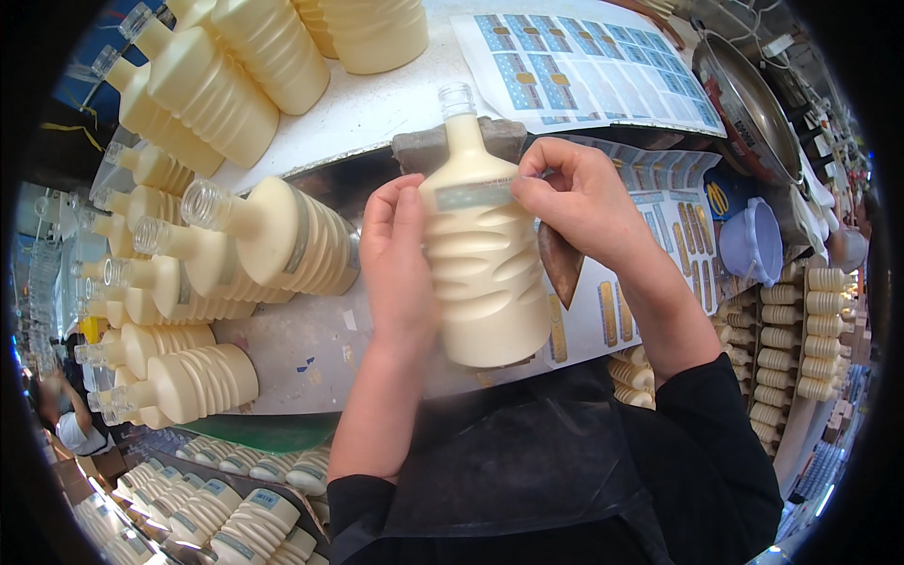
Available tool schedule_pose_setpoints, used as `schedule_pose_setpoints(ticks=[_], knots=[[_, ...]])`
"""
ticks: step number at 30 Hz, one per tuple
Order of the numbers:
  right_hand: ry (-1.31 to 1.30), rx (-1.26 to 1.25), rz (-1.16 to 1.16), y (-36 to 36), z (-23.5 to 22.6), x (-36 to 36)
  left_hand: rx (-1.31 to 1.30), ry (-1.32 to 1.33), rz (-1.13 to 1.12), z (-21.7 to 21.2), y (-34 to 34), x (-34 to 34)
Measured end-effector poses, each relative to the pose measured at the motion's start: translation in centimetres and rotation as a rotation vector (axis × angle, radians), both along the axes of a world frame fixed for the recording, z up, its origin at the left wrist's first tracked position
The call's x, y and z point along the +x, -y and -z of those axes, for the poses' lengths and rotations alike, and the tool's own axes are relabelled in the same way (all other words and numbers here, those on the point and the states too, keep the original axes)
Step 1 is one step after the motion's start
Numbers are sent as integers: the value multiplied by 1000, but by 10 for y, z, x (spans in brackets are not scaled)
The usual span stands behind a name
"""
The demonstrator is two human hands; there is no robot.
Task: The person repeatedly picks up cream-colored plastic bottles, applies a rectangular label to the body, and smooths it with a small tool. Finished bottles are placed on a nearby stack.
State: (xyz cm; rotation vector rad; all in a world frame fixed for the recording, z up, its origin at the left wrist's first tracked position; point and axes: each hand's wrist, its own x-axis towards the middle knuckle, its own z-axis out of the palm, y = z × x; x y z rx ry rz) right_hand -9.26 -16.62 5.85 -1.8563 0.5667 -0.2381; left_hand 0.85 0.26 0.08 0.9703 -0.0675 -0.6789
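Observation:
A cream bottle (485, 311) with a wavy ribbed body and a clear threaded neck leans in front of me, its upper part against a grey pad (414, 151). Across its shoulder runs a pale blue-grey label strip (471, 195). My right hand (579, 198) pinches the strip's right end between thumb and fingers. At the left end, my left hand (400, 254) has thumb and fingertips pressed together beside the bottle; the exact grip there is partly hidden. Beneath my right hand, a brown pointed piece (561, 266) stands beside the bottle.
Several labelled cream bottles (282, 235) lie to the left, and others (217, 104) stand on the white table (377, 104). Sheets of blue labels (584, 71) and gold labels (697, 235) lie right. Beyond are a round metal pan (749, 104) and a lilac bucket (750, 243).

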Motion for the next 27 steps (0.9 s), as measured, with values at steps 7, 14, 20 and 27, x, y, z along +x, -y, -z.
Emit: schedule_pose_setpoints(ticks=[7, 14, 20, 27], knots=[[3, 0, 23, -2, 2, 0, 98, 125, -32, -3, 7, -2], [-2, -2, 43, 0, 5, -1, 70, 100, -46, -3, 8, -3], [-48, 28, 12, 7, 5, -3, 82, 110, -39, 1, 6, 0], [87, 115, 103, 5, 27, -6, 105, 83, 133, -7, 11, -2]])
